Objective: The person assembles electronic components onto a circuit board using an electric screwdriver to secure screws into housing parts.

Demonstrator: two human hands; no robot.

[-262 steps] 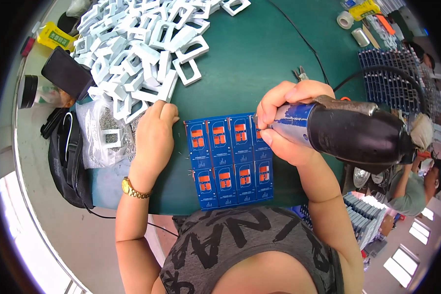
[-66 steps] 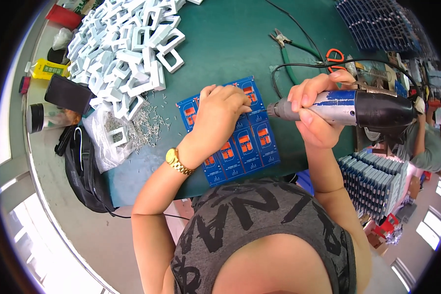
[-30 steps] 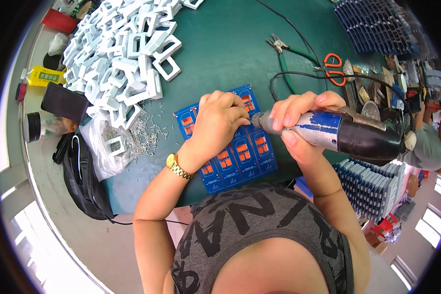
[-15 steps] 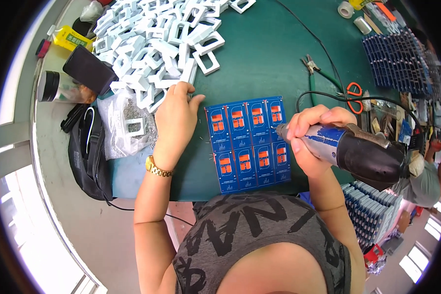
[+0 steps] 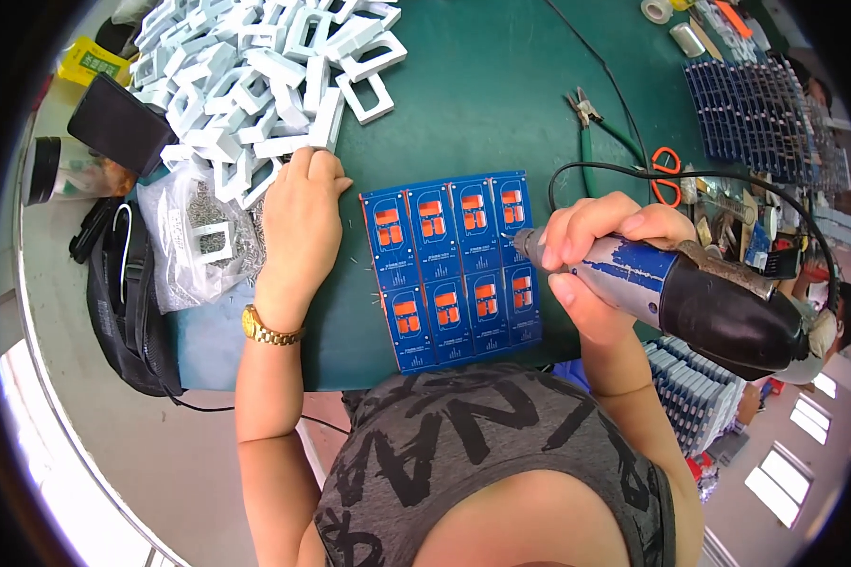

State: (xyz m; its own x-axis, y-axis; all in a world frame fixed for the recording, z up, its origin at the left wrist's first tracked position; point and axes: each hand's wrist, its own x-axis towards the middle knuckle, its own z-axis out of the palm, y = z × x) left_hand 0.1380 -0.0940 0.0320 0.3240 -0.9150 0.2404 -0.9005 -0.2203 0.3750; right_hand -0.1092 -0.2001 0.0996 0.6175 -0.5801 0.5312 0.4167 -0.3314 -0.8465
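My right hand (image 5: 603,255) is wrapped round an electric screwdriver (image 5: 667,288) with a worn blue and black body. Its nose lies at the right edge of a panel of blue circuit boards (image 5: 418,266) with orange parts, flat on the table in front of me. My left hand (image 5: 301,219), with a gold watch on its wrist, is curled palm down left of the panel. Its knuckles are against the near edge of a heap of white plastic frames (image 5: 255,80); the fingertips are hidden, so what they hold cannot be made out.
A clear bag of small screws (image 5: 184,269) lies left of my left hand, beside a black bag (image 5: 132,317), a phone (image 5: 121,123) and a jar (image 5: 76,172). Green-handled cutters (image 5: 586,142) and orange-handled scissors (image 5: 667,175) lie beyond the screwdriver's cable. Stacked blue boards (image 5: 756,118) stand far right.
The whole view has shifted, with the table things now further left. My left hand's fingers have curled in more at the white frames. The screwdriver stays at the panel's right edge.
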